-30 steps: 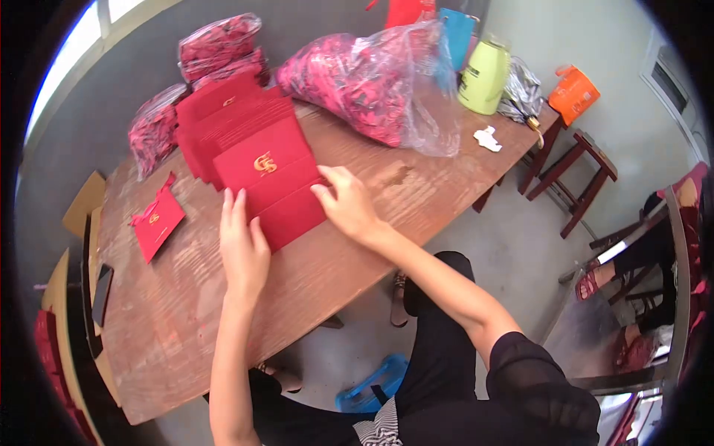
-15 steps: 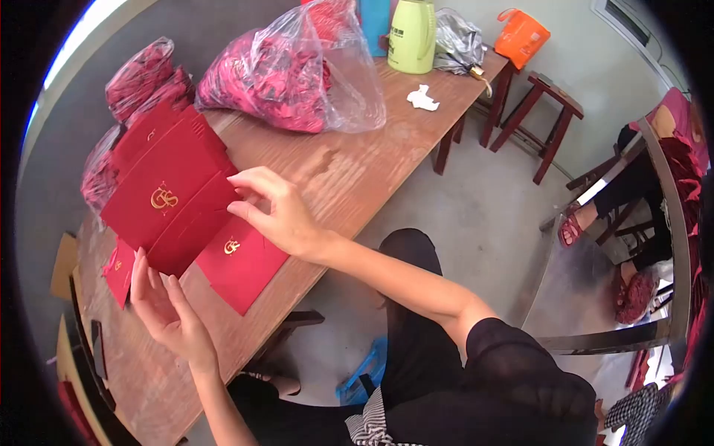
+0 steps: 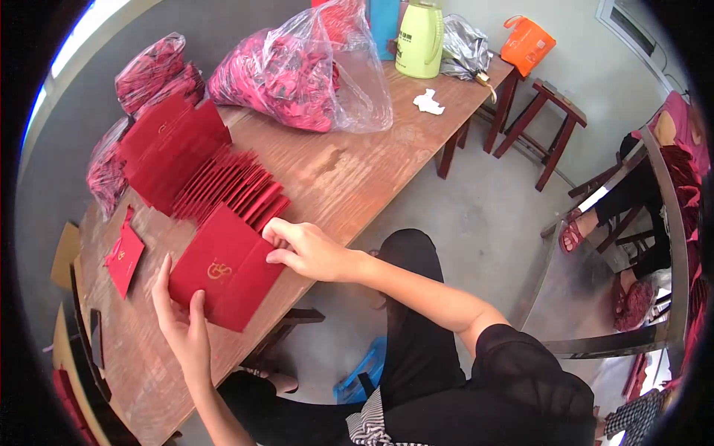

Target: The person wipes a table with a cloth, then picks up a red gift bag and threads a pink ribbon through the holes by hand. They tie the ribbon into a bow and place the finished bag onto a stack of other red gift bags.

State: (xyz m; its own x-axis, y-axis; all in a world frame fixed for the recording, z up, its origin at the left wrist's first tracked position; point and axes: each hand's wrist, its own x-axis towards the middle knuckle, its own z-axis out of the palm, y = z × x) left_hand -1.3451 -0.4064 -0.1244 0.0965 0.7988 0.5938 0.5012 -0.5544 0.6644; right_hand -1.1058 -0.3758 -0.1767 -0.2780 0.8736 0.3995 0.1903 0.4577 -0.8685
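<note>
A flat red paper envelope (image 3: 236, 260) with a gold emblem lies tilted near the front edge of the table. My left hand (image 3: 182, 323) grips its lower left side, with the thumb on the face and the fingers along the edge. At the upper right edge, my right hand (image 3: 309, 249) pinches the envelope between thumb and bent fingers. Just behind it, a fanned row of red envelopes (image 3: 227, 182) overlaps, leading back to a taller red stack (image 3: 175, 149). To the left rests a small red card (image 3: 128, 256) with a ribbon on it.
Bags of pink-red items (image 3: 275, 82) line the back of the wooden table (image 3: 357, 175). A green thermos (image 3: 420, 41), a silver bundle (image 3: 465, 48) and crumpled tissue (image 3: 428, 102) stand farther right. A phone (image 3: 96, 338) lies at the left edge. Another person sits at right.
Both hands have come down toward the front edge, now holding one red envelope. The stack behind, earlier between the hands, now shows as a fanned row.
</note>
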